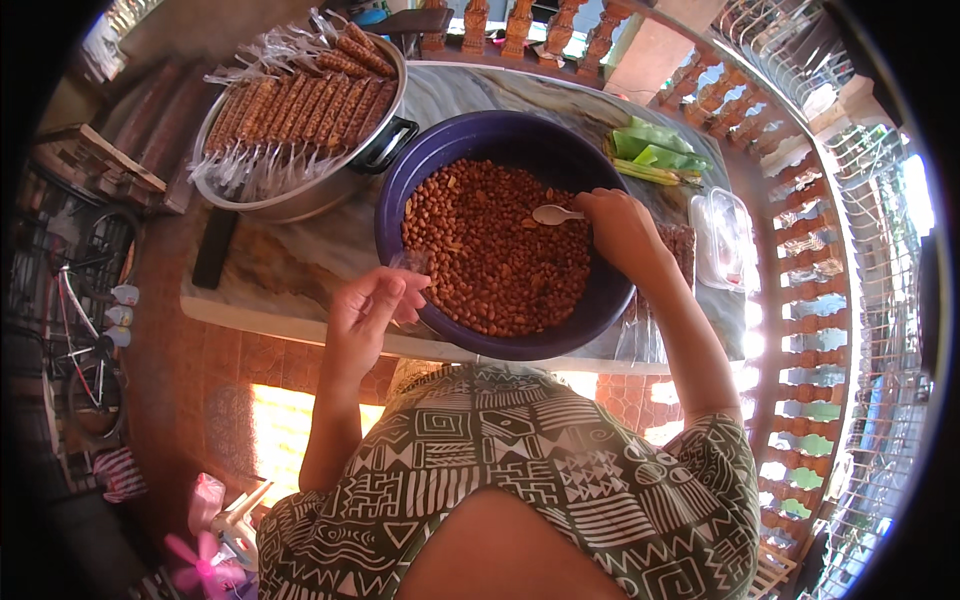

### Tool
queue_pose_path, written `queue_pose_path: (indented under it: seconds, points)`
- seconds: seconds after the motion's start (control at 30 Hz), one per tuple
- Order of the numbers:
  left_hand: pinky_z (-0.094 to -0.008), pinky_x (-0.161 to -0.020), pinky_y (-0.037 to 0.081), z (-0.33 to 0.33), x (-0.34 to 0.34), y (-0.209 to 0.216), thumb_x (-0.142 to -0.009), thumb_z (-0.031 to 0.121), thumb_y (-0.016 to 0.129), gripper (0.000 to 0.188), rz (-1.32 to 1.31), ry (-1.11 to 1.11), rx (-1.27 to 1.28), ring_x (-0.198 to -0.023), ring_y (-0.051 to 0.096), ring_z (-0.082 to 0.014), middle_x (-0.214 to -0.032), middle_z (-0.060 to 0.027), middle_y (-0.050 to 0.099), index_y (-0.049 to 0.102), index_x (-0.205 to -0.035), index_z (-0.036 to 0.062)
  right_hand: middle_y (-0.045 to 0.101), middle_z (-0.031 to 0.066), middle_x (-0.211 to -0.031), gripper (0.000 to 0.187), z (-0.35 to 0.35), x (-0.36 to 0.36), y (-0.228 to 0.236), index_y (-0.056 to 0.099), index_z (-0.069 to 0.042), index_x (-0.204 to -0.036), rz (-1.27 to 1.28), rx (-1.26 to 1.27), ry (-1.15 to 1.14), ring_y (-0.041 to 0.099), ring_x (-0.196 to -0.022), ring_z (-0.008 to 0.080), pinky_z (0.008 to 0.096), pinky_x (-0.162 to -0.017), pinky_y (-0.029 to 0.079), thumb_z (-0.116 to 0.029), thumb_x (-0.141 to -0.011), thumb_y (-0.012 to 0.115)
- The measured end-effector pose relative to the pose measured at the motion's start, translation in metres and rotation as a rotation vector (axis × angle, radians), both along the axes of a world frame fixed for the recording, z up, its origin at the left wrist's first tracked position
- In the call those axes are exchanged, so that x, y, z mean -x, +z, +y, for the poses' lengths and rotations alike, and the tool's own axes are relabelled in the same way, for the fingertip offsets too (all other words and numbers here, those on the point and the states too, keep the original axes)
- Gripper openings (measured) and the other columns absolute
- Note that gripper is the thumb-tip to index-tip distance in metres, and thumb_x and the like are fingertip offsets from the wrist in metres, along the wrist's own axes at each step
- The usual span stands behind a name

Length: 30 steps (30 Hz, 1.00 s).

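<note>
Patterned shirt [560,450], bottom centre; right hand [622,228] grips a spoon [552,214], left hand [368,308] pinches clear plastic [409,261] (flimsy-looking stuff!). Peanuts [485,265] lie mid-frame in the purple basin [500,135]; a slack pinch could drop the plastic in.

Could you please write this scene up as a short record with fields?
Left hand: pinching what looks like a clear plastic bag
Right hand: gripping a small spoon
Basin: purple, holding reddish-brown nuts
Pot: left of basin, holding filled clear packets
Surface: marble-patterned table
</note>
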<state>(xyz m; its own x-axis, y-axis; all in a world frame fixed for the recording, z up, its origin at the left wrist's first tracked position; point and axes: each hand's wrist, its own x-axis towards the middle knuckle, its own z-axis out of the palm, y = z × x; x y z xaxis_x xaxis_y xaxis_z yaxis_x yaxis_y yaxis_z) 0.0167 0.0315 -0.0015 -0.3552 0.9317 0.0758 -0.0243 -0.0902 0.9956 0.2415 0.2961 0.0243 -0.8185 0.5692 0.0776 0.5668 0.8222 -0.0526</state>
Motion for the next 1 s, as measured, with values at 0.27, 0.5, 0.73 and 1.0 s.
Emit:
queue_pose_path:
  seconds: [0.27, 0.5, 0.73, 1.0]
  points:
    - [-0.0201, -0.065, 0.045, 0.018, -0.010, 0.004, -0.104, 0.028, 0.047, 0.034, 0.057, -0.041, 0.018, -0.071, 0.053, -0.0063, -0.085, -0.0016, 0.063, 0.063, -0.124, 0.0055, 0.068, 0.0157, -0.092, 0.033, 0.007, 0.012, -0.037, 0.070, -0.011, -0.103, 0.048, 0.313, -0.024, 0.064, -0.091, 0.0350, 0.0423, -0.079, 0.050, 0.002, -0.078, 0.054]
    - [-0.0186, -0.062, 0.041, 0.046, -0.013, 0.006, -0.103, 0.028, 0.047, 0.035, 0.061, -0.162, 0.116, -0.068, 0.048, -0.0045, -0.084, 0.0011, 0.058, 0.061, -0.126, 0.0052, 0.070, 0.0149, -0.088, 0.024, -0.006, 0.016, -0.029, 0.072, -0.013, -0.100, 0.036, 0.597, -0.072, 0.066, -0.086, 0.0330, 0.0404, -0.076, 0.051, -0.008, -0.084, 0.055]
    - [-0.0187, -0.064, 0.043, 0.063, -0.015, 0.009, -0.104, 0.028, 0.046, 0.036, 0.105, -0.206, 0.207, -0.069, 0.050, -0.0054, -0.083, 0.0007, 0.057, 0.061, -0.126, 0.0041, 0.072, 0.0104, -0.089, 0.018, 0.003, 0.003, 0.026, 0.073, -0.010, -0.098, 0.131, 0.670, 0.127, 0.067, -0.084, 0.0244, 0.0356, -0.076, 0.051, -0.018, -0.083, 0.070]
    - [-0.0191, -0.061, 0.043, 0.070, -0.017, 0.005, -0.104, 0.023, 0.046, 0.034, 0.022, -0.339, 0.002, -0.065, 0.049, -0.0046, -0.084, 0.0006, 0.058, 0.058, -0.129, 0.0027, 0.072, 0.0064, -0.089, 0.019, 0.004, 0.001, 0.117, 0.073, -0.011, -0.100, 0.146, 0.523, 0.191, 0.065, -0.082, 0.0189, 0.0326, -0.075, 0.050, -0.018, -0.083, 0.072]
